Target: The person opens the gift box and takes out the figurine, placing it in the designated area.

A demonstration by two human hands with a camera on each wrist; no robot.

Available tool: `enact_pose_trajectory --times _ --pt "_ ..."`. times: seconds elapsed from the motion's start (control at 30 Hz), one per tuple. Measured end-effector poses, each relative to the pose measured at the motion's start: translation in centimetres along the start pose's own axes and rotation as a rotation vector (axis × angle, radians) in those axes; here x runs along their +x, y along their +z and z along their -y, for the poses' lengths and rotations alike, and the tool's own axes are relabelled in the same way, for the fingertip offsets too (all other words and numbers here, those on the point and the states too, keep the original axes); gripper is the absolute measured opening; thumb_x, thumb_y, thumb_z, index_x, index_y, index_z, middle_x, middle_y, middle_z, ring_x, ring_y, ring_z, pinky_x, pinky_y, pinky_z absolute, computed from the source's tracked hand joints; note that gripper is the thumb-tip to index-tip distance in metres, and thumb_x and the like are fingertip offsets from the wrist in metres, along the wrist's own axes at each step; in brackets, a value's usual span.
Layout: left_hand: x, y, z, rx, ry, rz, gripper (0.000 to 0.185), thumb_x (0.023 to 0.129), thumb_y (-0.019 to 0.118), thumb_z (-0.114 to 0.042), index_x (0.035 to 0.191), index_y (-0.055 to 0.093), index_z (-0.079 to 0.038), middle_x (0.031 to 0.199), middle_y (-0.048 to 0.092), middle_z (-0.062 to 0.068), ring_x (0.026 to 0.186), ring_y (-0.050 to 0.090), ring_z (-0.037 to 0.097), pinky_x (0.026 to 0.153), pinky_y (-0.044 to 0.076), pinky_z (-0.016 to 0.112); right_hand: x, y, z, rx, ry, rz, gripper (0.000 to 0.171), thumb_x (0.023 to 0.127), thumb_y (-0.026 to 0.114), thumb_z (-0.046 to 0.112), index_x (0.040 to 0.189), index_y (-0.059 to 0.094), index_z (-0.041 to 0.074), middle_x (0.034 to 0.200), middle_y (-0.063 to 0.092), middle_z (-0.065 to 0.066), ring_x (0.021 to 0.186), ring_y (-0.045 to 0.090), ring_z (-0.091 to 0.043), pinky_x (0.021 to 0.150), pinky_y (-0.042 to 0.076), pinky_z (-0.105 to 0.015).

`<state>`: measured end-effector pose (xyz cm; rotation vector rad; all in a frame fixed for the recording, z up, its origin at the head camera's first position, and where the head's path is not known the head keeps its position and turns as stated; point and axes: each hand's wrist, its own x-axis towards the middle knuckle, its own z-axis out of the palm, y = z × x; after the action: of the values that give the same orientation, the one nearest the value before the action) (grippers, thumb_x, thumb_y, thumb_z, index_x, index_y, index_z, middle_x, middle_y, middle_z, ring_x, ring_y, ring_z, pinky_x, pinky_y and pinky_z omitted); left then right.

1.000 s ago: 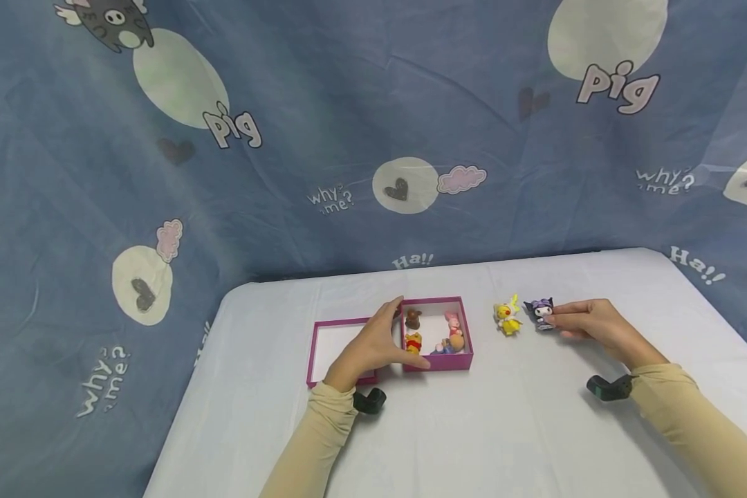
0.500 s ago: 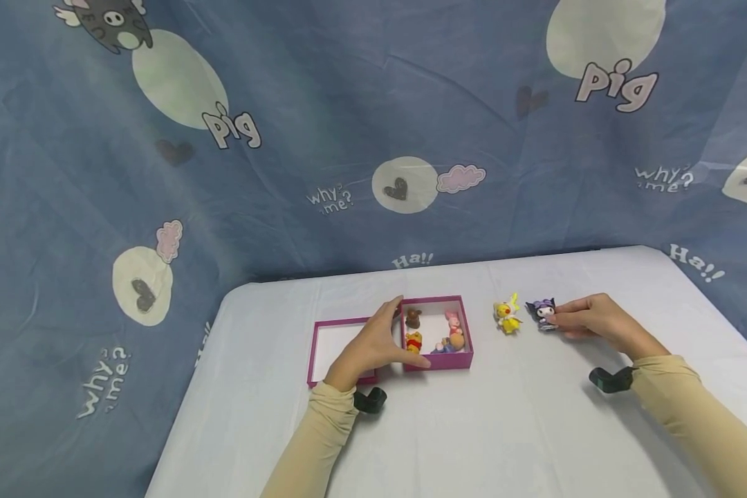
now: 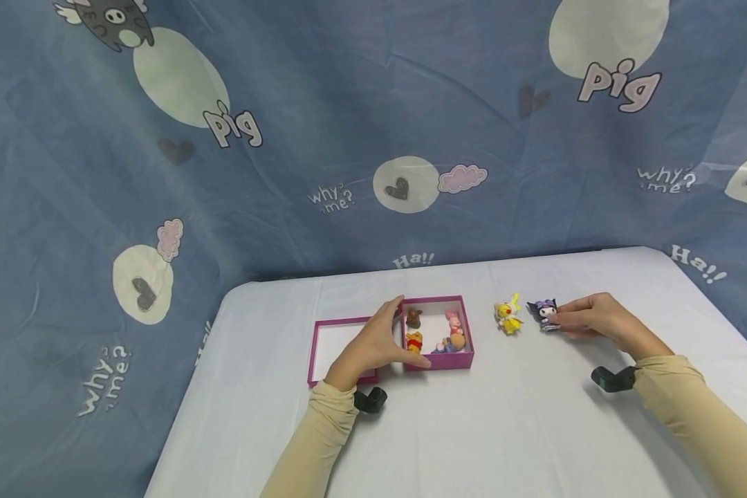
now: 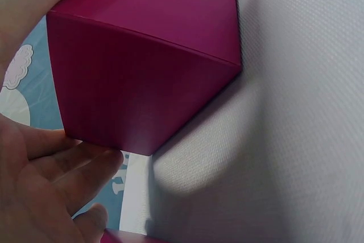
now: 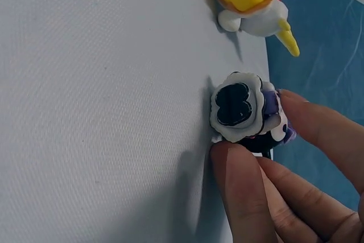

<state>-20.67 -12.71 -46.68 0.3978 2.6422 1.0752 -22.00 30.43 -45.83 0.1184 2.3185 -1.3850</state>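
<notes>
White cloth covered the table (image 3: 473, 429). At 9 o'clock of its middle the left hand (image 3: 373, 346) curled around the corner of the magenta box (image 3: 438, 360), I think to keep the smooth cardboard steady. At 2 o'clock the right hand (image 3: 591, 319) pinched the small glossy purple figure (image 3: 544, 314), just beside the yellow figure (image 3: 508, 317).
</notes>
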Motion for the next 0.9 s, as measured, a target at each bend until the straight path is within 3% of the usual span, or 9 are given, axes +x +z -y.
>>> enact_pose_trajectory --times 0.3,0.43,0.57,0.67,0.9 --pt "-0.1 0.1 -0.1 -0.002 -0.013 0.01 0.136 0.06 0.097 -0.057 0.166 0.021 -0.021 0.171 0.028 0.008 0.157 0.031 0.032 0.124 0.034 0.057 -0.3 0.0 0.0 -0.045 0.034 -0.025 0.071 0.096 0.073 0.041 0.137 0.057 -0.015 0.121 0.076 -0.009 0.09 0.072 0.002 0.083 0.063 -0.024" --pt "-0.1 0.1 -0.1 -0.001 -0.013 0.009 0.135 0.06 0.097 -0.056 0.166 0.021 -0.021 0.171 0.028 0.008 0.157 0.031 0.032 0.124 0.034 0.056 -0.5 -0.2 0.1 -0.093 0.034 -0.063 0.072 0.097 0.072 0.045 0.137 0.058 -0.014 0.113 0.079 -0.007 0.087 0.072 0.003 0.079 0.062 -0.022" --pt "-0.1 0.1 -0.1 -0.004 -0.015 0.012 0.135 0.06 0.097 -0.056 0.166 0.021 -0.021 0.171 0.028 0.008 0.157 0.031 0.032 0.124 0.034 0.056 -0.7 -0.5 0.4 -0.133 -0.008 -0.153 0.073 0.097 0.07 0.048 0.136 0.06 -0.012 0.106 0.081 -0.006 0.084 0.071 0.005 0.075 0.06 -0.019" --pt "0.0 0.1 -0.1 -0.005 -0.018 0.014 0.136 0.06 0.097 -0.057 0.166 0.021 -0.022 0.171 0.027 0.007 0.157 0.031 0.031 0.124 0.034 0.056 -0.7 -0.5 1.0 -0.143 -0.073 -0.239 0.07 0.097 0.071 0.047 0.135 0.061 -0.01 0.111 0.08 -0.008 0.082 0.07 0.009 0.074 0.061 -0.019" --pt "0.1 0.0 0.1 -0.004 0.007 0.005 0.136 0.059 0.098 -0.055 0.166 0.021 -0.02 0.17 0.028 0.009 0.156 0.032 0.031 0.125 0.034 0.055 -0.8 1.0 3.6 -0.079 -0.218 -0.327 0.056 0.095 0.075 0.037 0.129 0.067 -0.006 0.103 0.079 0.01 0.083 0.068 0.012 0.076 0.064 -0.024"
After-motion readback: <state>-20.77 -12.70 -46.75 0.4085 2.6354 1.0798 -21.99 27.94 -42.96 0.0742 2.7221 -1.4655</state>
